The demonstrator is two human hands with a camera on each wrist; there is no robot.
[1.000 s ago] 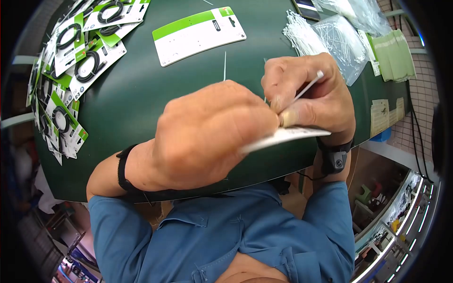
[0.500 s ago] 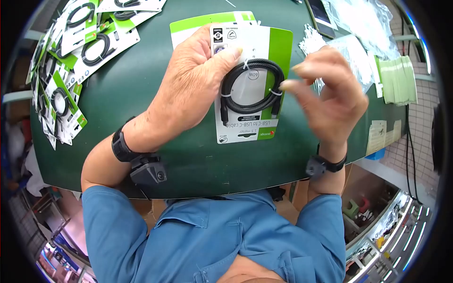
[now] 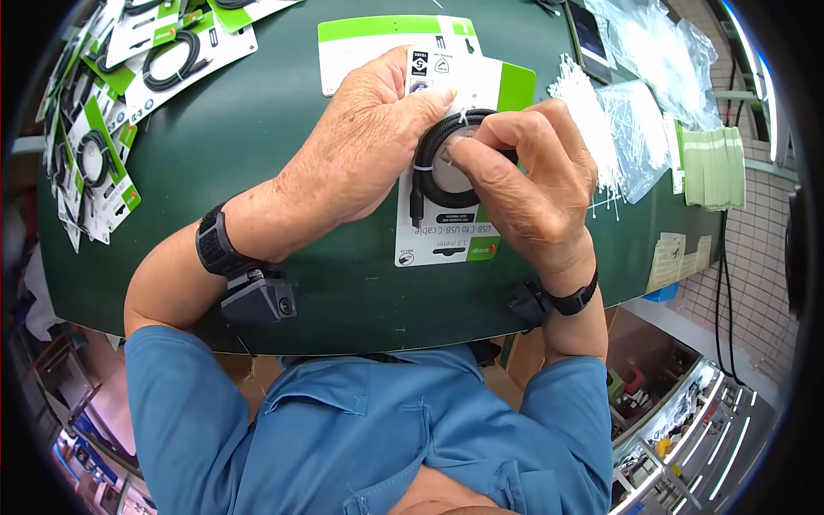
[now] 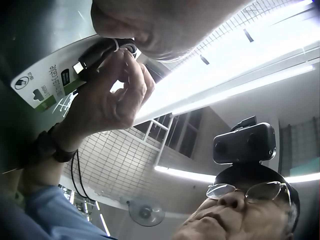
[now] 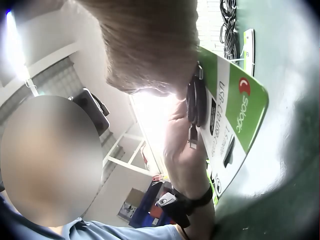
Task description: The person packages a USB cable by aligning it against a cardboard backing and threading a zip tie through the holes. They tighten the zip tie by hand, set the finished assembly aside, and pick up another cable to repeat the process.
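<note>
My left hand [image 3: 365,142] grips a white and green cardboard packaging card [image 3: 515,86] by its upper left part, thumb flat on the front. On the card lies a coiled black USB-C cable [image 3: 426,163], bound with small white cable ties. My right hand [image 3: 545,184] pinches the right side of the coil, its thumb tip inside the loop and the forefinger over the cable. That hand hides much of the coil's right half. In the right wrist view, a cable plug [image 5: 192,135] hangs beside the card's printed face.
Another blank-faced card [image 3: 343,51] lies behind on the green table [image 3: 257,120]. Many carded cables [image 3: 94,163] are piled at the left. Loose white cable ties [image 3: 592,129], plastic bags [image 3: 657,43], a phone [image 3: 592,39] and a green stack [image 3: 714,167] sit at the right.
The card has turned from edge-on to face up, showing the coil. A cable tie end earlier stuck out from the right hand. That hand drew away rightward, then came back onto the coil.
</note>
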